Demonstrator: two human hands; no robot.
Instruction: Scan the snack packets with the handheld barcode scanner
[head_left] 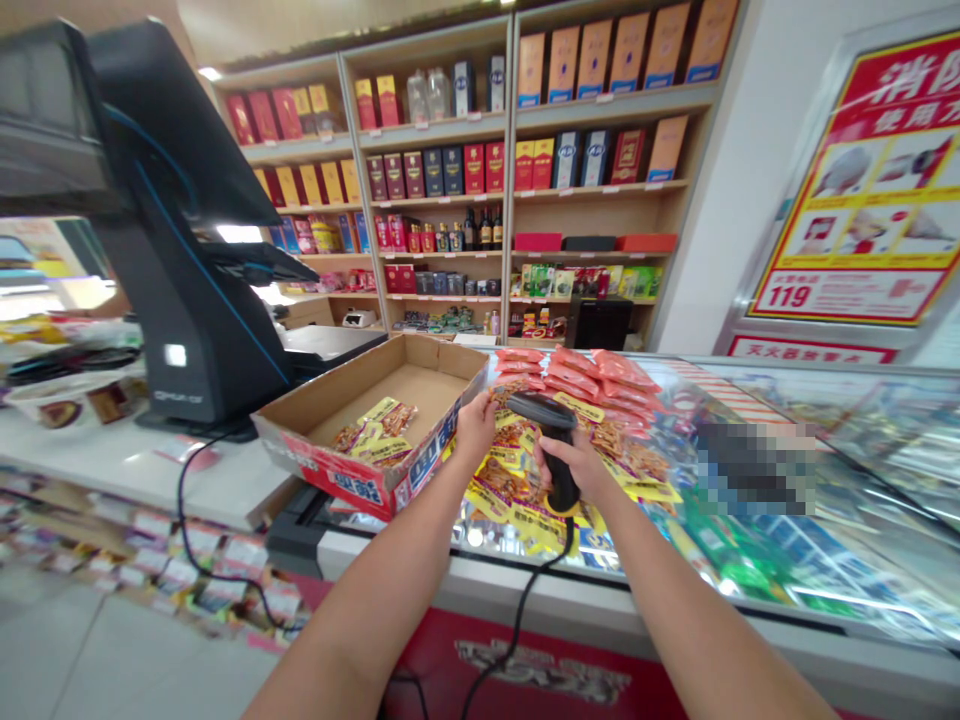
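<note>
The right hand (566, 455) was wrapped around the handle of a black scanner (541, 408), while the left hand (476, 430) appeared to pinch a snack packet (507, 386) by its edge, just beside the scanner's head. A few yellow packets (386, 422) lay in the open carton (420, 380), but many more loose ones (495, 495) were spread over the glass surface (345, 555), in front of piled red packets (574, 378). The handling seemed only partly done; which packets had been scanned could not be told.
</note>
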